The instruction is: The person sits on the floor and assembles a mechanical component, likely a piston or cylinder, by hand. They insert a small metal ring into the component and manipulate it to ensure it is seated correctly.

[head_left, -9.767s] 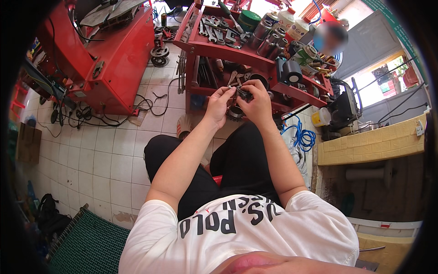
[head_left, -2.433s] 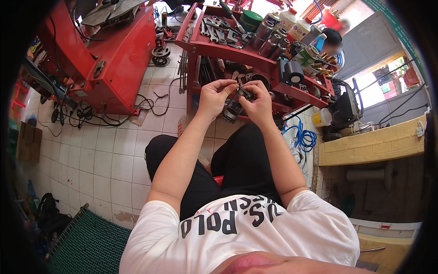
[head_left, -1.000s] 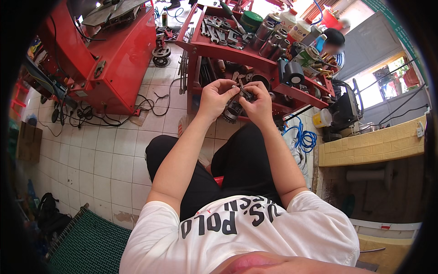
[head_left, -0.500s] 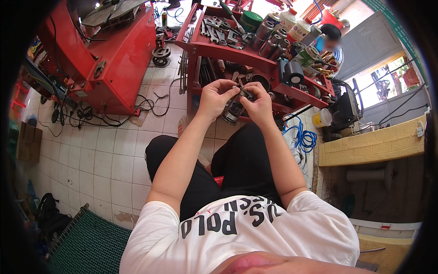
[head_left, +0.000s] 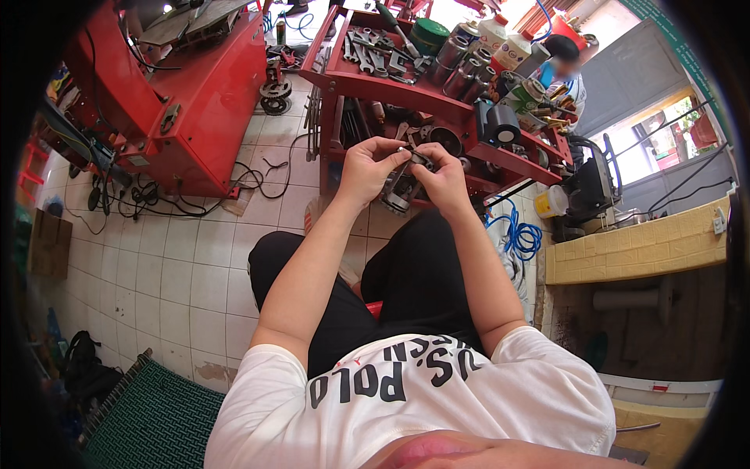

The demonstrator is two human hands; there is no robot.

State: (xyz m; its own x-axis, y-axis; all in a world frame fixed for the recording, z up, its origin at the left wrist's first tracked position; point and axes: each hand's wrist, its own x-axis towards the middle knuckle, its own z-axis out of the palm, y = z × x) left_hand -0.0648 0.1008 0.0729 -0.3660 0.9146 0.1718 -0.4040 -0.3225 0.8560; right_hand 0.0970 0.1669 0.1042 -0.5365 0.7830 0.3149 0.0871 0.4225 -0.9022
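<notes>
My left hand (head_left: 370,167) and my right hand (head_left: 444,177) meet in front of me, both gripping a small grey metal engine part (head_left: 401,186) held above my knees. The fingertips of both hands pinch its upper end, where a thin silvery piece (head_left: 412,155) shows between them. The lower round end of the part hangs below my palms. I sit in black trousers, just in front of a red tool cart (head_left: 367,82).
The red cart carries wrenches (head_left: 367,43), spray cans and bottles (head_left: 484,47), and more metal parts on its lower shelf. A red machine (head_left: 187,102) stands left on the white tiled floor with black cables. Another person (head_left: 562,70) is behind the cart. A blue hose coil (head_left: 519,234) lies at right.
Both hands were lower by the cart's lower shelf at first, then rose slightly with the metal part. Over the last second they only shift their fingers a little.
</notes>
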